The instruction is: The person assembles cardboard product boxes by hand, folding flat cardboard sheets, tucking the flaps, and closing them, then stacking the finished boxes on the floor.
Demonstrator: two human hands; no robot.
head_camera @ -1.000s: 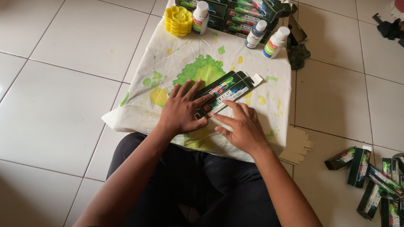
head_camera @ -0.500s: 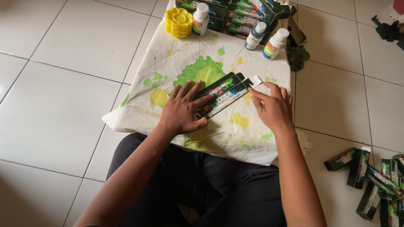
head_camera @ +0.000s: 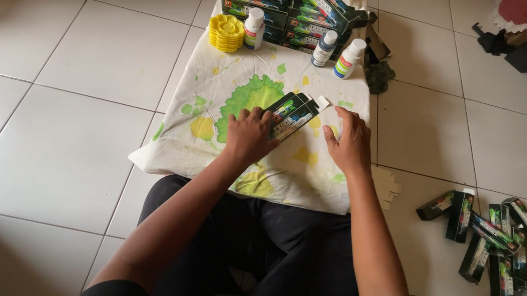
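A white tiled floor (head_camera: 72, 150) fills the view, and the person sits on it with dark trousers at 6 o'clock. Spread ahead of the knees lies a white cloth (head_camera: 168, 143) blotched with green and yellow paint.

At 12 o'clock on the cloth stands a stack of dark boxes (head_camera: 276, 3), several deep. Off the cloth at 4 o'clock, a loose heap of small dark boxes (head_camera: 497, 241) is scattered over the tiles, and a few pale card pieces (head_camera: 388, 185) lie just beside the cloth's edge.

Near the middle of the cloth lie the flat dark cartons (head_camera: 292, 114), slanting up towards 1 o'clock, one white end flap showing. The left hand (head_camera: 249, 134) is pressed down on their lower end, fingers spread, pinning rather than gripping. The right hand (head_camera: 350, 140) rests released on the cloth just beside them at 3 o'clock, holding nothing.

The cartons look like thin printed card: light, stiff along the creases, easy to dent or crush, and probably a bit slick on the printed faces. The long edges or the folded corners seem the best places to take hold, not the loose flap.

Smaller things sit at 12 o'clock: three white paint bottles (head_camera: 350, 58) and a yellow stack of palettes (head_camera: 226, 32).
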